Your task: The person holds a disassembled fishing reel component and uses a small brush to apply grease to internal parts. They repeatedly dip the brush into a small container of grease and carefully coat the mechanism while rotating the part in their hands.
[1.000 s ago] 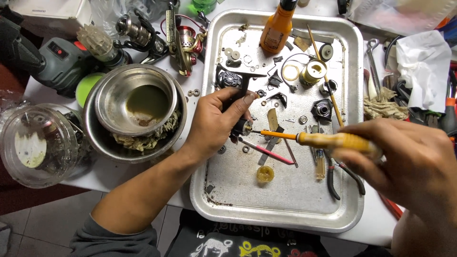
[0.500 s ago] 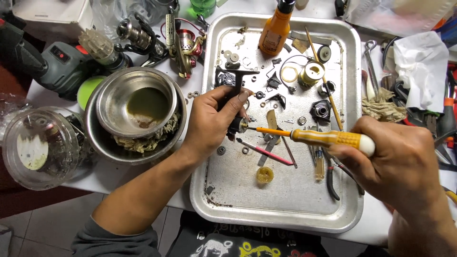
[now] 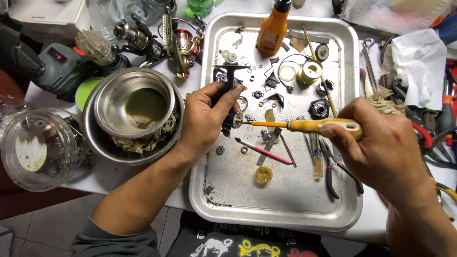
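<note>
Pinching the black reel body (image 3: 228,102) upright over the tray's (image 3: 285,216) ten o'clock area, the left hand (image 3: 204,119) risked slipping as the right hand (image 3: 381,143), clamped around the yellow screwdriver (image 3: 304,125), pressed sideways, likely scattering loose washers (image 3: 231,56).

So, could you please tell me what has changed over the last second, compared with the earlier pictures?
Little moved. The right hand slid its grip slightly along the yellow screwdriver, keeping the tip at the black reel part that the left hand still holds over the tray. Nothing was picked up or let go. The bowls, bottle and loose parts stayed put.
</note>
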